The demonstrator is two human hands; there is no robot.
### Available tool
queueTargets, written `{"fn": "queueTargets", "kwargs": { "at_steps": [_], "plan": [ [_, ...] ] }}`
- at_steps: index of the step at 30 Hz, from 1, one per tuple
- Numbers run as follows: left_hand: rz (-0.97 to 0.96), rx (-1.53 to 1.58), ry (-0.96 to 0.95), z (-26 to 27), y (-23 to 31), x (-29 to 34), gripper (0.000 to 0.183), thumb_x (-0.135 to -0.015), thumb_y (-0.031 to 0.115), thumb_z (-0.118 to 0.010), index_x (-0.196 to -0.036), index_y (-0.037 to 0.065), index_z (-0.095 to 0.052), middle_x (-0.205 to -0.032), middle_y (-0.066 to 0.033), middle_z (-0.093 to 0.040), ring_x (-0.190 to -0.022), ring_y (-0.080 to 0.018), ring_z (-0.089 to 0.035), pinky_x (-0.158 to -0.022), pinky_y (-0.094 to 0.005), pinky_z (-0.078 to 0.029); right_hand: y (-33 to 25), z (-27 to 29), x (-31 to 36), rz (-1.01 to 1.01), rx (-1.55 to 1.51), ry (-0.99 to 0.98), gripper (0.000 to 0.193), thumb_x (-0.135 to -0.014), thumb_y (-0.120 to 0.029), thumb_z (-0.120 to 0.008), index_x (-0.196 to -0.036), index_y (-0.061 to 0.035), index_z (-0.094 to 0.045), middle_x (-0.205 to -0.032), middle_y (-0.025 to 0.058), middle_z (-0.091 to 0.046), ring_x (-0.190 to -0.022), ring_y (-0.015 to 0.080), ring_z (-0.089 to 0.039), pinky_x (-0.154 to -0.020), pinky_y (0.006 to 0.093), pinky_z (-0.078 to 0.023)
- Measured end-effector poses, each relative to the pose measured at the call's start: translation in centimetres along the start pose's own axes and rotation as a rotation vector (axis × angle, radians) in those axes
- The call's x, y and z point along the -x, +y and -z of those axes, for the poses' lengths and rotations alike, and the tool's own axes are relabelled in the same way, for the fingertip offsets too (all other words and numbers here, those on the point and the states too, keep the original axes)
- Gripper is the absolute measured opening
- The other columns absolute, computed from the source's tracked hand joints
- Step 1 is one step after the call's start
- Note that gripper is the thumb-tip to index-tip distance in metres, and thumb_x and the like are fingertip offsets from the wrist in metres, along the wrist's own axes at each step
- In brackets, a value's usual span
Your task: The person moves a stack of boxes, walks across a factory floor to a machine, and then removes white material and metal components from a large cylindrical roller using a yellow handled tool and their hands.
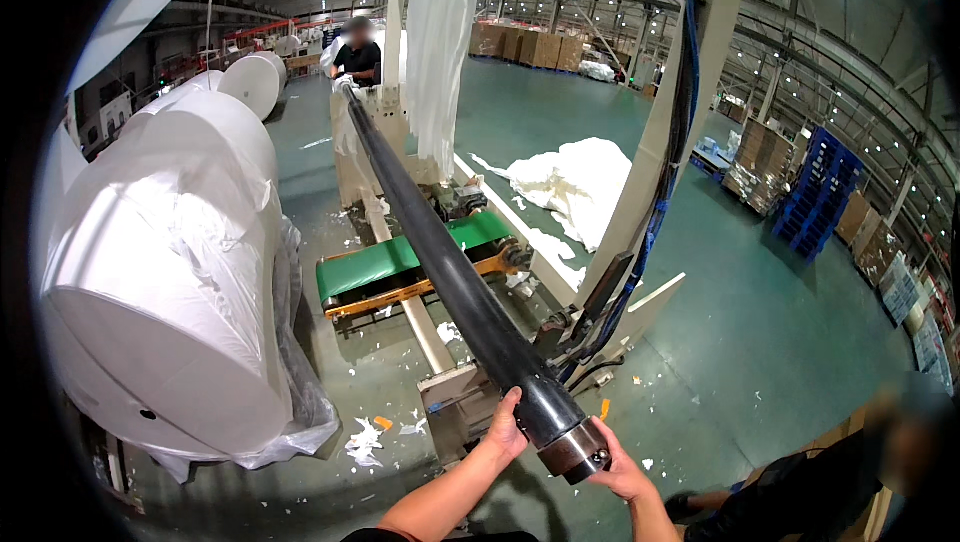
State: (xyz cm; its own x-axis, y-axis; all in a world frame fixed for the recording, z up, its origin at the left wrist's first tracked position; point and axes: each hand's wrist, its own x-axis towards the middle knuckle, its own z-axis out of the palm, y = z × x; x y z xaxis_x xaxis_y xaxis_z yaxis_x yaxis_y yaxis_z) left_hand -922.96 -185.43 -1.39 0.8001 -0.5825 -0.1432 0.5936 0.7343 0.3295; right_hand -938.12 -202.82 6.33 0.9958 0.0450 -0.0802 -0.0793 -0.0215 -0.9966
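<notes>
A long black roller shaft (440,252) runs from just in front of me to the far end of a machine frame. Its near end carries a bare-metal collar (575,452). My left hand (508,428) grips the shaft's left side just behind the collar, thumb on top. My right hand (622,466) is wrapped against the collar's right side, its fingers partly hidden beneath. The near frame upright (460,397) stands under the shaft, close to my left hand. At the far end, a co-worker (358,57) has their hands near the shaft's other end.
Large white paper rolls (165,342), partly wrapped in plastic, stand on the left. Beneath the shaft sits a green belt (410,252) on an orange frame. Crumpled white paper (580,182) and scraps lie on the floor. Another person (840,477) is close at lower right; blue pallets (815,192) are stacked beyond.
</notes>
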Motion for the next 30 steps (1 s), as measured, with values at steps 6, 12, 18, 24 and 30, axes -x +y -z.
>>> {"fn": "queueTargets", "kwargs": {
  "at_steps": [6,12,18,24,30],
  "plan": [
    [0.023,0.04,0.101,-2.1,0.3,0.5,0.068,-0.082,0.056,-0.064,-0.123,0.003,-0.052,-0.122,-0.0151,-0.059,-0.114,-0.0301,-0.055,-0.104,-0.0481,-0.039,4.2,-2.4,-1.4,0.007,-0.312,0.412,0.044,-0.087,0.0,-0.059,-0.13,-0.002,-0.051,-0.12,0.0048,-0.06,-0.11,0.0147,-0.056,-0.097,0.0303,-0.043],
    [0.027,0.087,0.145,-4.4,0.4,0.7,0.067,-0.08,0.058,-0.062,-0.116,0.001,-0.056,-0.112,-0.017,-0.063,-0.104,-0.0327,-0.06,-0.1,-0.0494,-0.043,5.7,-1.5,1.5,0.03,-0.299,0.488,0.038,-0.088,-0.006,-0.059,-0.125,-0.0009,-0.054,-0.112,0.0056,-0.064,-0.101,0.0146,-0.061,-0.09,0.03,-0.048],
    [-0.077,0.031,0.113,-4.6,0.5,0.9,0.074,-0.078,0.06,-0.064,-0.119,-0.001,-0.054,-0.112,-0.0204,-0.062,-0.103,-0.0335,-0.061,-0.098,-0.0492,-0.045,6.4,-2.2,2.5,0.244,-0.421,0.355,0.052,-0.079,-0.001,-0.066,-0.128,0.0016,-0.05,-0.117,0.0081,-0.061,-0.105,0.0161,-0.059,-0.094,0.0317,-0.045],
    [-0.133,-0.033,0.137,-5.7,0.1,1.3,0.069,-0.08,0.056,-0.064,-0.119,0.0,-0.053,-0.11,-0.0192,-0.063,-0.101,-0.0329,-0.062,-0.095,-0.0492,-0.047,6.6,-2.2,2.4,0.199,-0.491,0.399,0.055,-0.078,-0.003,-0.069,-0.129,0.0038,-0.049,-0.117,0.0088,-0.061,-0.104,0.0163,-0.058,-0.095,0.0323,-0.044],
    [-0.121,-0.009,0.121,-5.3,-0.2,1.5,0.071,-0.08,0.058,-0.064,-0.119,-0.001,-0.052,-0.11,-0.0199,-0.062,-0.101,-0.0339,-0.062,-0.095,-0.0501,-0.048,6.5,-2.0,2.6,0.103,-0.539,0.446,0.051,-0.081,-0.005,-0.069,-0.128,0.0038,-0.05,-0.115,0.009,-0.061,-0.103,0.0165,-0.059,-0.094,0.0322,-0.045]
  ]
}}
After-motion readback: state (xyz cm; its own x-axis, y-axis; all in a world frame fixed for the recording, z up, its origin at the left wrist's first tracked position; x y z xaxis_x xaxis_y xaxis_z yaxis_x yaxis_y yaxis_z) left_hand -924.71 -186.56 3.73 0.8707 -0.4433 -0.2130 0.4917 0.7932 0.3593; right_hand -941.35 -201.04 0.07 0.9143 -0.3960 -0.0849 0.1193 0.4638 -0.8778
